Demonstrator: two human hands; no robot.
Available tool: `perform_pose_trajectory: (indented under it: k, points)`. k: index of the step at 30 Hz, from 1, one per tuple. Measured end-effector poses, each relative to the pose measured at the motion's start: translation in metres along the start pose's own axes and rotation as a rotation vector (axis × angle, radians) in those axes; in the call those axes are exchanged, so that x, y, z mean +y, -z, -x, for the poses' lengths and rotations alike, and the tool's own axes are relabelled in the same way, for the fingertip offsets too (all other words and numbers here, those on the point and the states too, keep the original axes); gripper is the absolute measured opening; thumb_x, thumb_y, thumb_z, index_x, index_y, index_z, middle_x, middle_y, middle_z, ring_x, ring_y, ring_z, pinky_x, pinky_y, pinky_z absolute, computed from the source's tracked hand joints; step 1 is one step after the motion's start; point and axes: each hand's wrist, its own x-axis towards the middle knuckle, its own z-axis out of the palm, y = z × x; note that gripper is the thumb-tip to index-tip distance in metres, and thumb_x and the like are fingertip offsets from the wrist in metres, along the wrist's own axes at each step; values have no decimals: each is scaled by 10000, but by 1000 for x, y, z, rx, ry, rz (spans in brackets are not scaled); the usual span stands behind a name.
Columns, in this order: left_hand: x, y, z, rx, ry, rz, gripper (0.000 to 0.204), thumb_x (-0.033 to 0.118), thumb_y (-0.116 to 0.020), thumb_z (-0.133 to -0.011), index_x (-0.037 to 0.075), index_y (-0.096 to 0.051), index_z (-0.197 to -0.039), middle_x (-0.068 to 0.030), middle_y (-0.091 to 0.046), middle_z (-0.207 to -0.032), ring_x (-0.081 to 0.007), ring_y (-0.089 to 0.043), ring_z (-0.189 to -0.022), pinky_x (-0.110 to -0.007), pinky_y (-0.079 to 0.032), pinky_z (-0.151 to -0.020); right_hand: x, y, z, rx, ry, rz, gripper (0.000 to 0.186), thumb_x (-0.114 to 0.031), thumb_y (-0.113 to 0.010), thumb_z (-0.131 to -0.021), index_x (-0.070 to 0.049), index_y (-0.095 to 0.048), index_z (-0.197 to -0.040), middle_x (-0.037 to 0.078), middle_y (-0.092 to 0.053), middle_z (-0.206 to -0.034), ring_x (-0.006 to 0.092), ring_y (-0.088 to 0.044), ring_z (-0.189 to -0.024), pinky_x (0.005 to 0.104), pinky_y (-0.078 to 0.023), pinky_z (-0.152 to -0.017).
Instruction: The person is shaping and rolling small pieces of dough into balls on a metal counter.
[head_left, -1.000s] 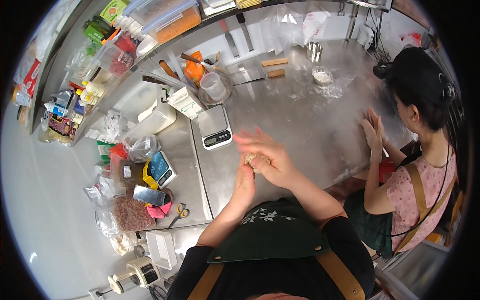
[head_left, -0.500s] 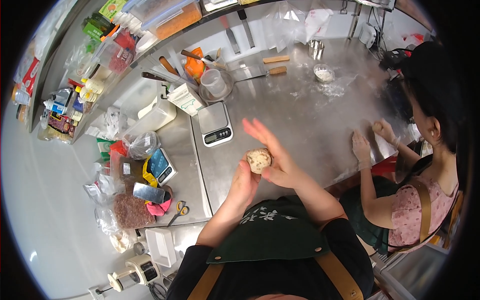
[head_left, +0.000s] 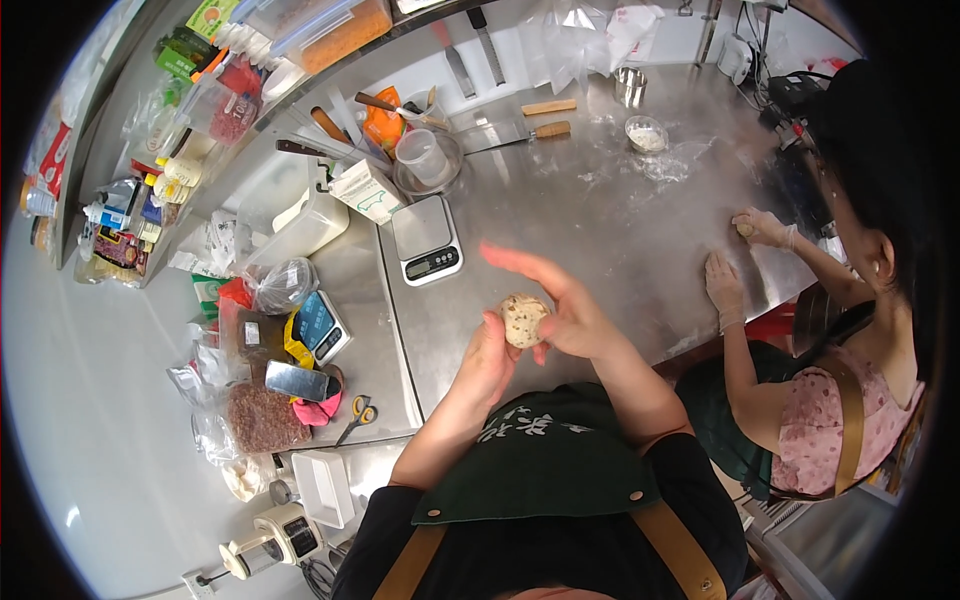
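Note:
A round, pale dough ball (head_left: pixel 525 320) with brown bits in it is cupped between my two hands, above the front of the steel table. My left hand (head_left: pixel 486 360) supports it from the left and below, its thumb along the side. From the right, my right hand (head_left: pixel 572 315) presses thumb and lower fingers against the ball, while its upper fingers stretch out past it to the upper left. The ball hides part of both palms and some fingertips. Beyond my hands, a digital scale (head_left: pixel 425 238) stands on the table.
A co-worker's gloved hands (head_left: pixel 745 255) work at the right, one around a small piece of dough. Farther back are a small bowl of flour (head_left: pixel 647 134), a metal cup (head_left: pixel 630 88) and a wooden-handled knife (head_left: pixel 552 130). Scissors (head_left: pixel 357 417) and a phone (head_left: pixel 297 380) lie at left.
The dough ball has turned and shifted slightly right; it looks rounder, with more brown bits showing. My right fingers have tilted lower. The co-worker's far hand has moved up and left.

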Motion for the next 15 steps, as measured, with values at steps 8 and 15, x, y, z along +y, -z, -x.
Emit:
perform_pose_trajectory:
  k: [8,15]
  points:
    - [-8,-8,-8,74,17,-9,786,704,-226,-870,29,-490,-1172,-82,-587,-973,-178,-596,-798,-306,-483,-620,45,15,-1,-59,465,485,636,-370,-645,-850,-34,-435,-1348,152,-399,-1432,252,-616,-1059,410,-458,-943]
    - [-8,1,0,70,199,278,798,711,-225,-866,56,-430,-1273,-72,-578,-1086,-177,-621,-863,-295,-507,-641,26,4,4,177,306,176,348,-265,-626,-862,-75,-589,-1151,126,-565,-1278,277,-551,-1170,514,-259,-1082]
